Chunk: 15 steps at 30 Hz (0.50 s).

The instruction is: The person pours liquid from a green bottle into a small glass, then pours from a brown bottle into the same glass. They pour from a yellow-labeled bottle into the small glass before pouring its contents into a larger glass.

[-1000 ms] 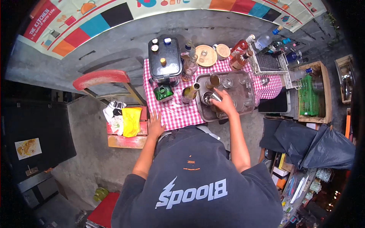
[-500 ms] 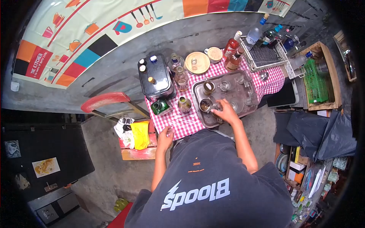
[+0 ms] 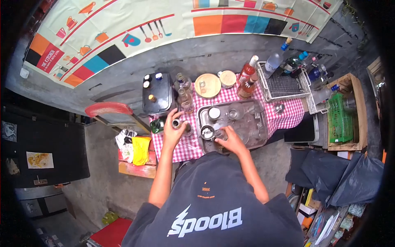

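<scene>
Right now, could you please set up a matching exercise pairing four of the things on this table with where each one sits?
Things:
1. metal tray
2. green bottle
3. round wooden lid
4. wire rack

Places:
A. lying on its side near the table's left edge
B. at the back of the table, between the clear bottles and the pink bottles
C. at the right end of the table, behind the checked cloth
D. in the middle of the checked cloth, holding glasses

Pairs: 1-D, 2-A, 3-B, 4-C

Bottle (image 3: 177, 124) mostly hidden under left hand (image 3: 173, 131), glasses in tray (image 3: 230, 142) too small to tell apart
</scene>
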{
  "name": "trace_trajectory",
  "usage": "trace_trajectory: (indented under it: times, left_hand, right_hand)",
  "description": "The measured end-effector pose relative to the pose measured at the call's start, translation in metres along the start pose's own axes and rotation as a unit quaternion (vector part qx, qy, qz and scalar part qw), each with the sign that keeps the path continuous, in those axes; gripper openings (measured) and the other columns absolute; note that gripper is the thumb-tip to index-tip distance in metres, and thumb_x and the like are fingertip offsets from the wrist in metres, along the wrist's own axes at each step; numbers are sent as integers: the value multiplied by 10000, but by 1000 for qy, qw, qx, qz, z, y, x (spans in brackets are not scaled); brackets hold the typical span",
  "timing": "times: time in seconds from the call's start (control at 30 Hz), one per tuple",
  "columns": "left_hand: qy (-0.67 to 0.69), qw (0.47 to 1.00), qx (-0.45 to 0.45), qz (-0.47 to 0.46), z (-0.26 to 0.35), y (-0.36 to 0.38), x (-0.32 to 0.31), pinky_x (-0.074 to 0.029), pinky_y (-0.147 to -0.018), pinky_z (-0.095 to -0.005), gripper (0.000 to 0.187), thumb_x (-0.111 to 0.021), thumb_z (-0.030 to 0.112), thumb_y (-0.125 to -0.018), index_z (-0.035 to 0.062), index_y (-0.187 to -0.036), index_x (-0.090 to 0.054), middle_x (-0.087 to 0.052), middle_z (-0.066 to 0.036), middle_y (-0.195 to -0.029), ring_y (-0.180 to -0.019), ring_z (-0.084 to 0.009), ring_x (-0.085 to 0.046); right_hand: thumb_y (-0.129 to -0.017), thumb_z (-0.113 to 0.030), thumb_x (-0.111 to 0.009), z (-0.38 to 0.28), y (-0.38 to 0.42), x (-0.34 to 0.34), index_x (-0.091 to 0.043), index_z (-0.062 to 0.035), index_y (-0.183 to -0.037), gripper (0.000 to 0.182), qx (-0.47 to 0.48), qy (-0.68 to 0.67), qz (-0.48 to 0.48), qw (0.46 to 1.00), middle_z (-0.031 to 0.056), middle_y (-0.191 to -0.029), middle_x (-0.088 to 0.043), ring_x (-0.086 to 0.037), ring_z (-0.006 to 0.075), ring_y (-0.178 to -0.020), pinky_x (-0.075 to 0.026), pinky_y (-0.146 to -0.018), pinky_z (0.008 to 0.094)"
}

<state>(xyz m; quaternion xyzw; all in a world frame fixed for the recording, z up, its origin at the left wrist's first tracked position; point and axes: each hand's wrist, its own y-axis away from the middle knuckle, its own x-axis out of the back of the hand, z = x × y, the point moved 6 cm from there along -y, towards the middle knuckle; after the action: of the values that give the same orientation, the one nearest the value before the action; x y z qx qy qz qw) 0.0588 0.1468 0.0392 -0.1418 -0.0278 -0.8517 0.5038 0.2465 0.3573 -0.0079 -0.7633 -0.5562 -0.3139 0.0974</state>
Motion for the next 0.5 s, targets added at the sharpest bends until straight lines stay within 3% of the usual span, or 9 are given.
trace_trajectory:
  times: [0.07,0.2,0.5]
  left_hand:
    - [96,994,-1,43,-6,-5,-9,-536,-826,-268,373,-708,33,-905,-14,-1254,-584,-741,-79,-984,-897,-117,-674]
    - [98,991,44,76,-14,-3,-16,-472,-612,-217,145,-670,65,-952,-25,-1064,-683,-654,-12,-738,-652,-75,-604]
    - [40,996,54,60,-5,22,-22,-512,-722,-237,184,-646,94,-974,-36,-1087,-714,-704,-52,-825,-757,-99,-650]
  right_hand:
    - [-809,-323,-814,-5,3,9,-573,-24,-1279,607,5,-8,-9,1000,177,-1225,-593,-624,370,-1137,-510,-948,440]
    - [-819,-308,-810,-4,10,20,-568,-8,-1268,592,38,-26,-18,999,170,-1198,-593,-629,360,-1121,-513,-941,429]
    - [-821,-275,-804,20,22,30,-557,-36,-1270,565,74,-62,-39,995,162,-1199,-588,-614,362,-1135,-499,-954,426]
